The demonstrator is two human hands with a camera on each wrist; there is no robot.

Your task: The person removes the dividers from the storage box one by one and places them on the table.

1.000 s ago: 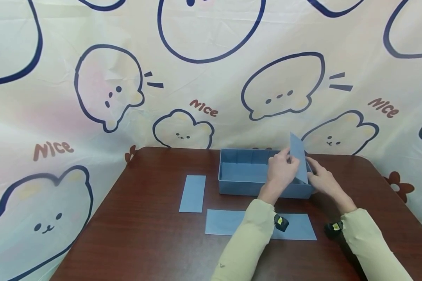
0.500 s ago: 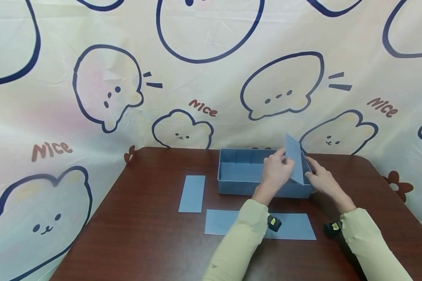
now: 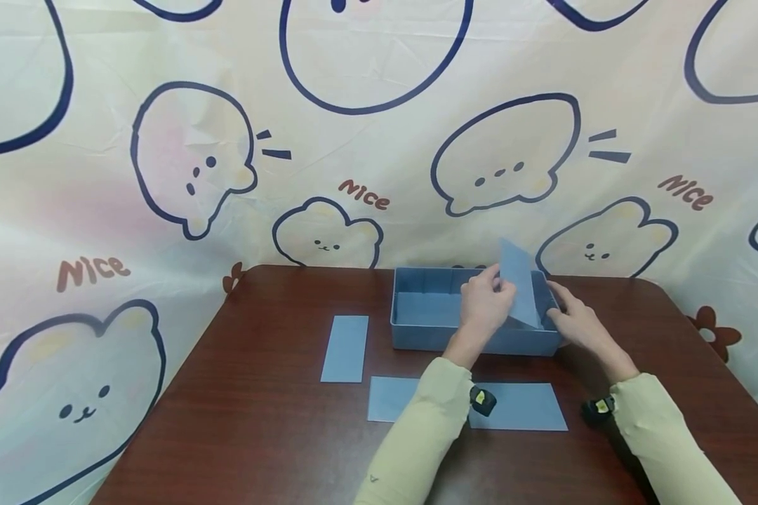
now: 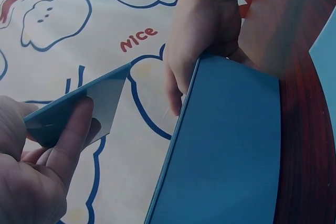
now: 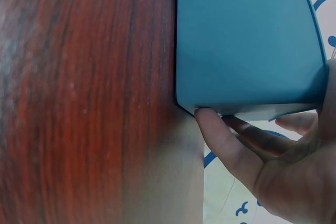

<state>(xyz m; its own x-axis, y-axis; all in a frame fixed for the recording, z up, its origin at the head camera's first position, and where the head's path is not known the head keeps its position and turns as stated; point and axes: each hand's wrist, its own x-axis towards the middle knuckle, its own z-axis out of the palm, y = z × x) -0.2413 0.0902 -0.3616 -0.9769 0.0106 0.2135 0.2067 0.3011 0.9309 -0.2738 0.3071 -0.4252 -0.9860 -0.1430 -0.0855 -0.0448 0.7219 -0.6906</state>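
Observation:
A long blue open-topped box (image 3: 426,338) stands toward the back of the table. Above its right part, my left hand (image 3: 485,298) pinches a thin blue rectangular panel (image 3: 519,280), which is held upright and tilted. In the left wrist view the left fingers (image 4: 77,124) lie against one face of that panel, clear of the box. My right hand (image 3: 581,324) grips the box's right end wall. Seen from the right wrist, some right-hand fingers (image 5: 226,145) press the outside of that end; the inner side of the wall is hidden there.
Left of the box a small blue panel (image 3: 344,348) lies flat on the brown table (image 3: 259,421). A longer blue panel (image 3: 521,407) lies in front of the box, partly under the left forearm. A patterned cloth (image 3: 404,154) hangs behind the table.
The left hand has moved left with the panel, away from the box's right end. The right hand and the box have stayed nearly still.

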